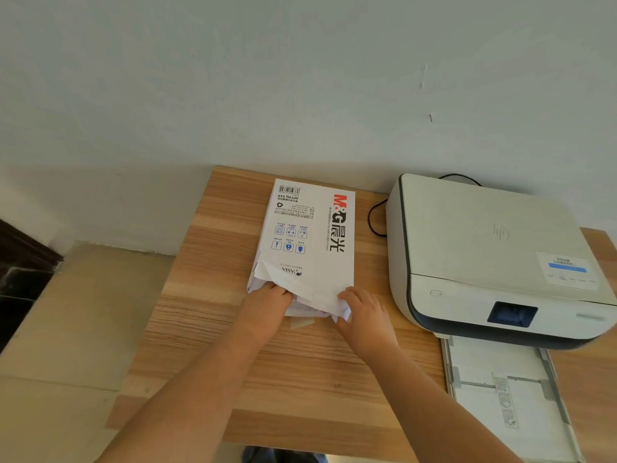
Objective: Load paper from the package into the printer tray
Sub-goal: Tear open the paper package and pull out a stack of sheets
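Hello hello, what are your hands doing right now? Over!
Left hand inside torn end of paper package. Right hand gripping wrapper flap. Printer tray pulled out, no stack visible. Nothing between.

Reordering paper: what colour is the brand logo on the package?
Red and black on the white package, clearest in the head view.
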`<state>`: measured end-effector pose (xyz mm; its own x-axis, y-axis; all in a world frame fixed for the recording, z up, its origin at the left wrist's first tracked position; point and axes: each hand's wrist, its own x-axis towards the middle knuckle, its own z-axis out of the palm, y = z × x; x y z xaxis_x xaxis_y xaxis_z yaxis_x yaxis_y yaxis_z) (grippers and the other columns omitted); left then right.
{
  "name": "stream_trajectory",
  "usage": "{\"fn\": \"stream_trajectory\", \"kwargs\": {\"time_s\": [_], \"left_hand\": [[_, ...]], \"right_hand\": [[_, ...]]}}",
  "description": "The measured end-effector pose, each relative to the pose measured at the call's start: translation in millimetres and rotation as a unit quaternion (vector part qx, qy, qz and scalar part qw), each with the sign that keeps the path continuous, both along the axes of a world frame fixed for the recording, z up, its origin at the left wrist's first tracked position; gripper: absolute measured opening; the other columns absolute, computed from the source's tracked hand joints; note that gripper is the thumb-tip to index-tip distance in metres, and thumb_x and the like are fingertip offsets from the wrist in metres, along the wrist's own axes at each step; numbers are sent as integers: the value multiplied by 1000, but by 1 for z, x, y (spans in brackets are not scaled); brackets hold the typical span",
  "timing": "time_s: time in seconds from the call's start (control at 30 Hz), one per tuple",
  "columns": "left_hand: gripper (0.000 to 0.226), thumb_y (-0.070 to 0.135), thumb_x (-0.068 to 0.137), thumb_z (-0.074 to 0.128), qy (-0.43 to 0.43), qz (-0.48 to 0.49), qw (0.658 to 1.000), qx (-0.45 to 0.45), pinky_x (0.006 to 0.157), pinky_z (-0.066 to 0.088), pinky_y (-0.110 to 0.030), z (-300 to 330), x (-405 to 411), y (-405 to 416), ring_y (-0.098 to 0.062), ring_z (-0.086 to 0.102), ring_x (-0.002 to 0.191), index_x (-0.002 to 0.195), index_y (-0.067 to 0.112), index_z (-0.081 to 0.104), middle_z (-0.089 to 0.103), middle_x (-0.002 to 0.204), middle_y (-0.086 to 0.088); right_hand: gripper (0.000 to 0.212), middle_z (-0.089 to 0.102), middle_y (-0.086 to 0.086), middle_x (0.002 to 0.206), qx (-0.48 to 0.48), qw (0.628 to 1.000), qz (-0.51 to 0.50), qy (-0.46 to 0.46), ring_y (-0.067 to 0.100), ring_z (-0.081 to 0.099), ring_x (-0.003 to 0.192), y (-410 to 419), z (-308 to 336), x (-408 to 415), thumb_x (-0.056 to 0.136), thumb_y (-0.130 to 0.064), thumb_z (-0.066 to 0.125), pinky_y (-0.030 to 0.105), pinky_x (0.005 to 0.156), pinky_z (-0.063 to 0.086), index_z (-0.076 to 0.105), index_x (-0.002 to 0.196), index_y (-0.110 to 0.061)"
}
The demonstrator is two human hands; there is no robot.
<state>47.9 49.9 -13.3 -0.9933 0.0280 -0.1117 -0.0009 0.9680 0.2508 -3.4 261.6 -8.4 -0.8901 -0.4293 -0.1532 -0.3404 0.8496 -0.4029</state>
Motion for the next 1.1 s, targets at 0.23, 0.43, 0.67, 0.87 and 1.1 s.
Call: {"fn": "stream_trajectory", "kwargs": {"time_s": [0.23, 0.43, 0.67, 0.87, 1.1], "left_hand": [[40, -2, 30, 89, -11, -63, 996, -63, 33, 37, -21, -5, 4, -9, -18, 62, 59, 61, 11, 68, 65, 68, -2], [40, -2, 31, 89, 3, -68, 996, -51, 35, 42, -22, -6, 12, -10, -18, 63, 59, 64, 12, 70, 66, 68, -1], [45, -3, 30, 87, 25, -65, 997, -27, 38, 44, -21, -11, 30, -8, -15, 63, 63, 68, 14, 70, 65, 70, 1], [48, 2, 26, 87, 24, -85, 995, -37, 41, 43, -19, -10, 49, -1, -10, 63, 66, 67, 19, 71, 67, 74, 6], [38, 7, 37, 87, 27, -101, 994, -44, 42, 45, -20, -15, 63, 1, -10, 59, 62, 68, 21, 70, 65, 75, 7]], "right_hand": [[40, 54, -4, 132, -37, 999, -36, 7, 15, 47, 122, 5, 7, -6, 87, -32, 64, 32, 101, 40, 57, 125, -21], [43, 53, -6, 131, -40, 999, -25, -10, 16, 48, 121, 4, 6, -4, 83, -30, 67, 34, 102, 39, 56, 125, -22], [43, 52, -6, 132, -66, 996, -27, -47, 16, 44, 123, 3, 9, 4, 83, -26, 66, 33, 105, 37, 55, 125, -23], [40, 49, -3, 134, -83, 989, -91, -88, 17, 43, 124, 7, 14, 10, 88, -25, 63, 28, 103, 36, 54, 127, -22], [56, 46, 7, 134, -112, 932, -259, -228, 23, 51, 109, 1, 13, 20, 89, -32, 62, 35, 83, 48, 39, 139, -18]]}}
